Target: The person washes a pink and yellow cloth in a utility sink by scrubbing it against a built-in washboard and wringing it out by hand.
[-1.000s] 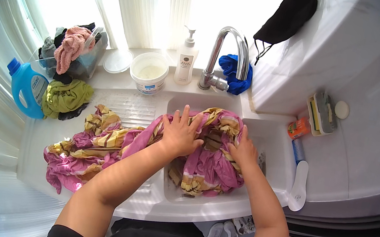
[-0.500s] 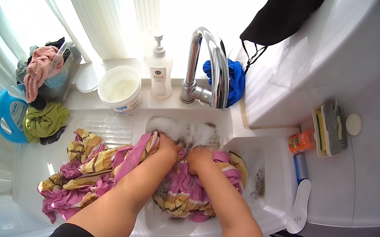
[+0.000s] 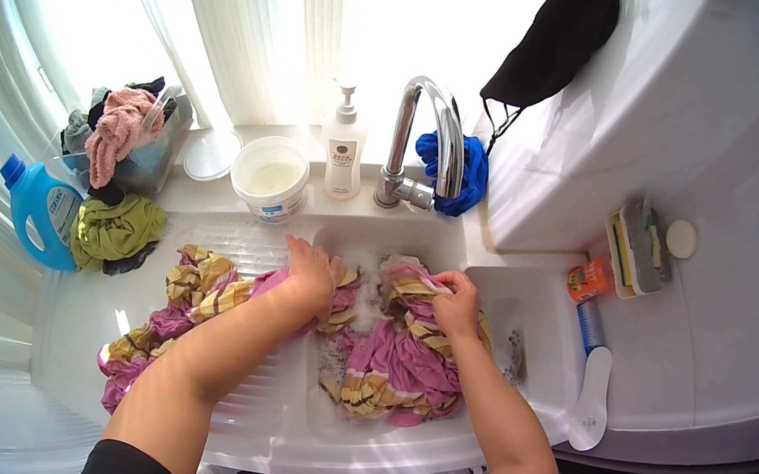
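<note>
Moved apart since half a second ago: left hand (image 3: 310, 274) out of the suds (image 3: 370, 288) to the left side of the sink basin (image 3: 400, 237), right hand (image 3: 455, 305) up and off to the right with a fold of fabric. Earlier: side by side, both down in the foam.

Right grip: pinching a pink-and-pale edge of the patterned cloth (image 3: 408, 364), thumb and fingers pressed together. Left grip: fingers extended over the cloth at the basin's left edge; underside hidden, cannot tell light contact from real hold.

Cloth location: part bunched wet in the basin, foam around it; more of the same pattern trailing left across the ribbed drainboard (image 3: 242, 239), partly behind the left forearm. Cannot tell from here about an unbroken join between both parts.

Handling, best guess: soft, limp, heavy where soaked, slippery with suds, not very fragile. Likely to slide out of a fingertip pinch under its own wet weight. Better hold: full-hand grab on thick folds mid-bunch, not a lone edge. Expect drag from the drainboard length.

Behind basin, untouched: white tub (image 3: 278, 207), pump bottle (image 3: 342, 168), chrome faucet (image 3: 401, 139), blue cloth (image 3: 473, 180) close behind it.
</note>
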Demonstrator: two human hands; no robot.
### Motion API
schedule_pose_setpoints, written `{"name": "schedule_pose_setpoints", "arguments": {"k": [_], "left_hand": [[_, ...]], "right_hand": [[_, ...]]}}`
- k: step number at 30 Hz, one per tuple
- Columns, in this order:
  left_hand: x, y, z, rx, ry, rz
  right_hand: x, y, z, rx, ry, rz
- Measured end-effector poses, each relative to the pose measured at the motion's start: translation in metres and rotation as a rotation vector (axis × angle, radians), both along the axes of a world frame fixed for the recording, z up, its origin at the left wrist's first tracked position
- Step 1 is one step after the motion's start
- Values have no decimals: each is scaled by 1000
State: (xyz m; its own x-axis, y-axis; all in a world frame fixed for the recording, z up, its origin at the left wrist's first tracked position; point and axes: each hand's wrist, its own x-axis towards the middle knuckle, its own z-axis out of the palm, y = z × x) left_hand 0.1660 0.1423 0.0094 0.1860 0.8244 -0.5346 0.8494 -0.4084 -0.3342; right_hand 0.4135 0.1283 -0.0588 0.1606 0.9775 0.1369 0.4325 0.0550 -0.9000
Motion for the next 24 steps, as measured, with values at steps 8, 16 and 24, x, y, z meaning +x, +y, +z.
{"name": "schedule_pose_setpoints", "arguments": {"k": [8, 16, 24], "left_hand": [[-38, -67, 29, 133, -357, 99], [-129, -108, 58, 229, -507, 96], [-280, -138, 74, 529, -579, -74]], "right_hand": [[-34, -14, 2, -362, -496, 276], [-85, -29, 26, -390, -620, 272], [-113, -75, 95, 291, -213, 342]]}}
